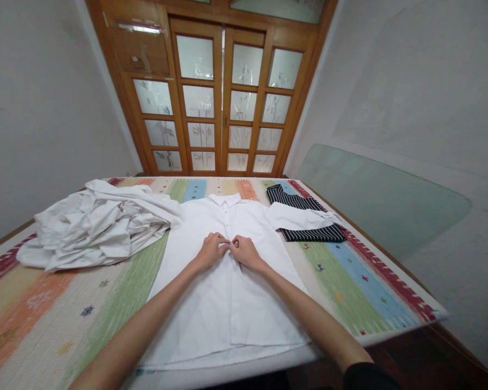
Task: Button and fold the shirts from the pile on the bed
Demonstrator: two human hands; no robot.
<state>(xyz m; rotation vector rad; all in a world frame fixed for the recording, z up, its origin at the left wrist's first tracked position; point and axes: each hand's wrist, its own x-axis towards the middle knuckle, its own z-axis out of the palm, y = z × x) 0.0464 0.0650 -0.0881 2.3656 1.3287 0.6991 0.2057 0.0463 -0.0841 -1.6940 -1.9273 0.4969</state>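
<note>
One white shirt (228, 298) lies spread on the patterned cover (337, 276), collar away from the person, directly under both hands. Left hand (212, 249) and right hand (246, 251) nearly meet mid-front, fingertips narrowed, each pinching the shirt's button edge. Right sleeve side: overlaps black striped cloth (315, 234). Left side: crumpled white cloth (101, 227).

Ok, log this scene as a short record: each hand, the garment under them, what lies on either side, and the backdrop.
Left hand: fingers pinching the shirt's front opening
Right hand: doing likewise, close beside it
Garment: white shirt, spread out, collar at far end
Left side: crumpled white cloth
Right side: striped dark cloth, sleeve across it
Backdrop: wooden-framed glass doors
</note>
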